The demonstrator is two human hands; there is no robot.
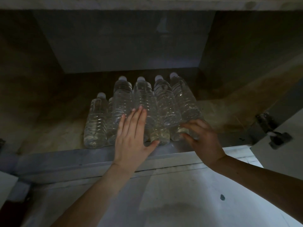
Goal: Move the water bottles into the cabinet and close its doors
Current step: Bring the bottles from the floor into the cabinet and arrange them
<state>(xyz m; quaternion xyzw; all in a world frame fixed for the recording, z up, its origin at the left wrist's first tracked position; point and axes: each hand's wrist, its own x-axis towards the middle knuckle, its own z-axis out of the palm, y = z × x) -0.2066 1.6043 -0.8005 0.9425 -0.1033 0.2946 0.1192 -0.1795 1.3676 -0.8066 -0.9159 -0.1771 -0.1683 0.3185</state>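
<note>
Several clear water bottles with white caps point(164, 102) stand in rows on the floor of the dark open cabinet point(54, 133), close to its front edge. My left hand point(132, 138) lies flat, fingers straight, pressing against the fronts of the middle bottles. My right hand point(203, 138) has its fingers curled round the base of the rightmost front bottle point(185, 102). One bottle point(95, 122) stands apart at the left end of the group.
The cabinet's white front ledge point(82, 159) runs below the bottles. An open door with a metal hinge point(272, 135) hangs at the right. A pale floor point(172, 202) spreads below. The cabinet's back half holds nothing visible.
</note>
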